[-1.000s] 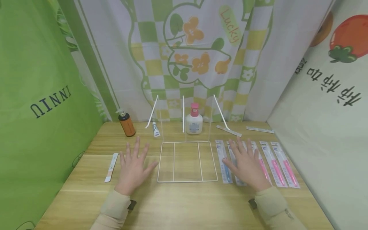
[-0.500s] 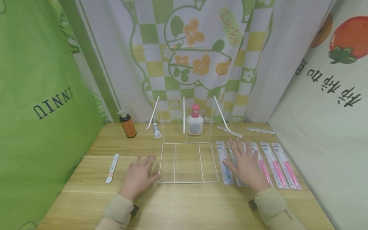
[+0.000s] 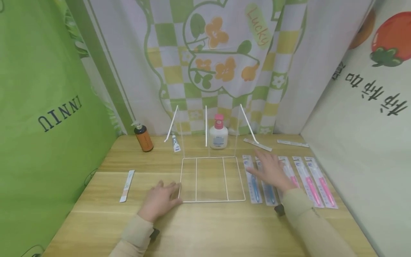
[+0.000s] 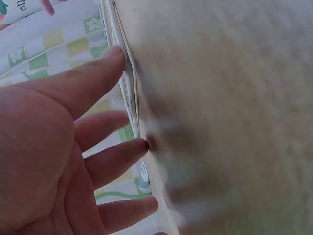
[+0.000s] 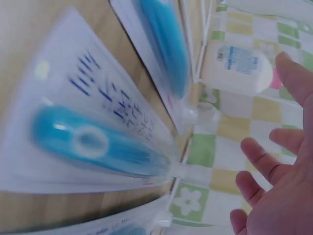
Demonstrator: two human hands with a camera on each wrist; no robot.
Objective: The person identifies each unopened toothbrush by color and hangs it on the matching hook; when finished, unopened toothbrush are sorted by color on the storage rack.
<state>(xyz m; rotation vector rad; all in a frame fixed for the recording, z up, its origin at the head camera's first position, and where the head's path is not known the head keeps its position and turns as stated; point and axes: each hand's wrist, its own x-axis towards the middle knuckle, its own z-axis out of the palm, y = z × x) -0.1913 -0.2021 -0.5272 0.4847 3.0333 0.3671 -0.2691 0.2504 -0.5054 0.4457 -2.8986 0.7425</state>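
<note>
the beige sleeves (image 3: 300,207) each have a small black block (image 3: 279,210) alongside.

The rack (image 3: 210,157) is white, toothbrushes (image 3: 313,191) blue or pink — curtain (image 3: 221,80) checked green, yellow and white.

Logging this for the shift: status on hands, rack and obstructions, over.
Left hand at near left corner of wire rack, not visibly gripping. Right hand above packaged toothbrushes, nothing held. Possible obstacle: pink-topped bottle behind rack.
</note>
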